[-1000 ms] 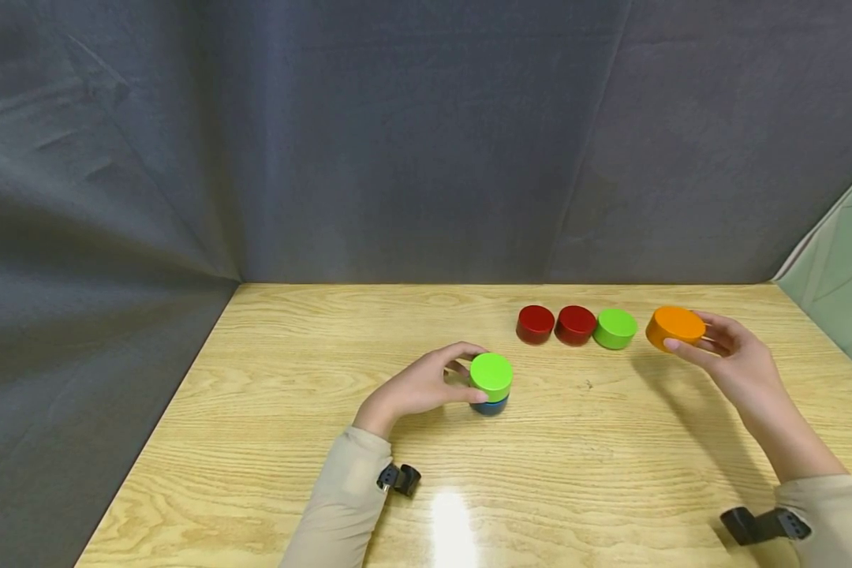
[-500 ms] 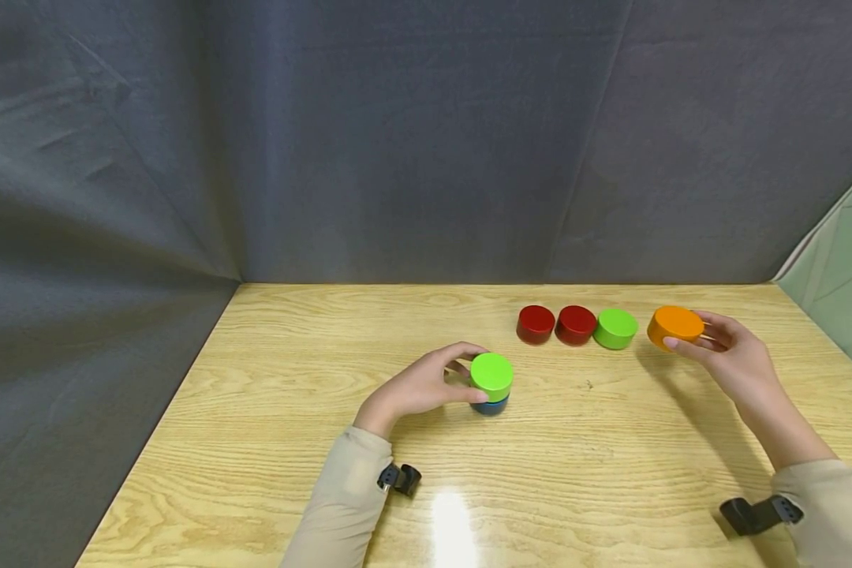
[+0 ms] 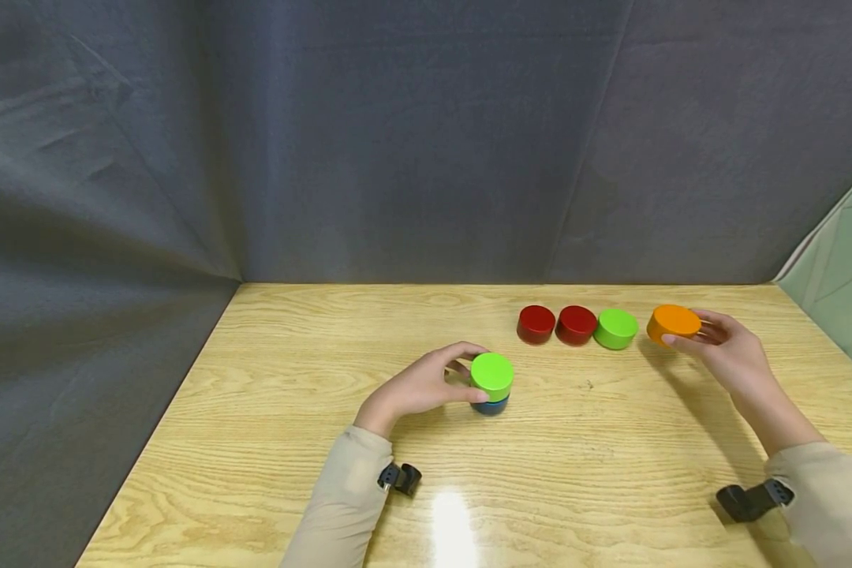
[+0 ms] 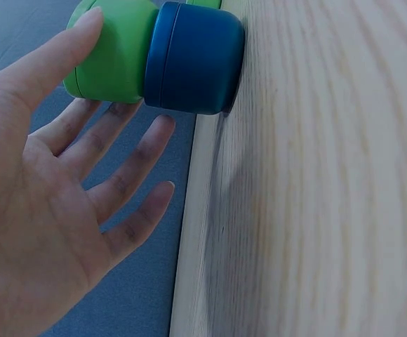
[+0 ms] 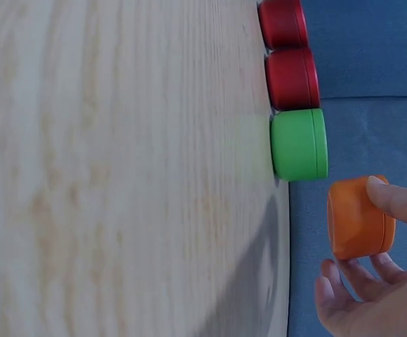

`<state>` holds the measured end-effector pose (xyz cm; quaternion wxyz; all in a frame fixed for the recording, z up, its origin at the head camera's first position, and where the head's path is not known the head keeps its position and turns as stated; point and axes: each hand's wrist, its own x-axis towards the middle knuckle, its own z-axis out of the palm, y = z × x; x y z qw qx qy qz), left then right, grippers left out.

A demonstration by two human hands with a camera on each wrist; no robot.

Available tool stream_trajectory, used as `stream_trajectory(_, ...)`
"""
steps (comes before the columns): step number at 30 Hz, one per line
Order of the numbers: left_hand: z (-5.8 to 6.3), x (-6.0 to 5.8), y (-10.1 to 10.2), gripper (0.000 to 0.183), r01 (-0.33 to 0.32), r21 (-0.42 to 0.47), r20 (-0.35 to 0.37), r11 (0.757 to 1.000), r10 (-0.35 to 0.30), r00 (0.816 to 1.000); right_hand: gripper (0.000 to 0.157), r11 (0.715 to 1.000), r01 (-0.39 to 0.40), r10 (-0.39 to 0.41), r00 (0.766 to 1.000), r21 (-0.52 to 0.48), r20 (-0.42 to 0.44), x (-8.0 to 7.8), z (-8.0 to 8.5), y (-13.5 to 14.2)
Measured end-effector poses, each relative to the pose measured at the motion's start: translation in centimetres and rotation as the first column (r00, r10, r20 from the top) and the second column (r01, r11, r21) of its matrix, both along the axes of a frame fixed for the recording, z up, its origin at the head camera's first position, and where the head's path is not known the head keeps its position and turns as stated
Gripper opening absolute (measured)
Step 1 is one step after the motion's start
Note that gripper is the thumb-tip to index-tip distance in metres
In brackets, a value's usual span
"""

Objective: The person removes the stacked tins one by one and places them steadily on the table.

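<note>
My left hand (image 3: 422, 384) pinches a round lidded green tin (image 3: 491, 374) between thumb and fingers. That tin sits on top of a dark blue tin (image 4: 196, 60), which stands on the table. In the left wrist view the lower fingers spread free below the stack. On the far right, my right hand (image 3: 741, 359) grips an orange tin (image 3: 673, 323), thumb on its near side. A shadow under it and the gap in the right wrist view show the orange tin (image 5: 358, 217) off the tabletop. It is just right of another green tin (image 5: 298, 145), apart from it.
Two dark red tins (image 3: 536, 325) and the second green tin (image 3: 615, 328) form a row along the back of the wooden table (image 3: 312, 339). A dark grey cloth (image 3: 412, 142) rises behind the back edge and along the left side.
My right hand and the orange tin have shifted slightly left and the right wrist has come a little forward, away from the body. The left hand and its stack look unmoved.
</note>
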<state>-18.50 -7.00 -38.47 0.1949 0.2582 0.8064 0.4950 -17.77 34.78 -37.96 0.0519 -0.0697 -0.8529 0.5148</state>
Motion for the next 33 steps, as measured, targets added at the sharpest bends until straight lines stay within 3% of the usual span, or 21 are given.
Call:
stream_trajectory(4, 0.1, 0.0, 0.0, 0.056, 0.000, 0.002, 0.002, 1.000, 0.000, 1.000, 0.070, 1.000, -0.008, 0.008, 1.000, 0.019, 0.013, -0.3, -0.1, 0.2)
stream_trajectory(6, 0.1, 0.0, 0.0, 0.056, 0.000, 0.002, 0.001, 1.000, 0.000, 1.000, 0.073, 1.000, -0.016, 0.015, 1.000, 0.022, 0.017, -0.4, -0.2, 0.3)
stream_trajectory(33, 0.1, 0.0, 0.0, 0.056, 0.002, 0.003, 0.002, 1.000, -0.002, 1.000, 0.080, 0.987, -0.070, 0.054, 0.992, 0.146, 0.114, -2.1, -1.8, 0.9)
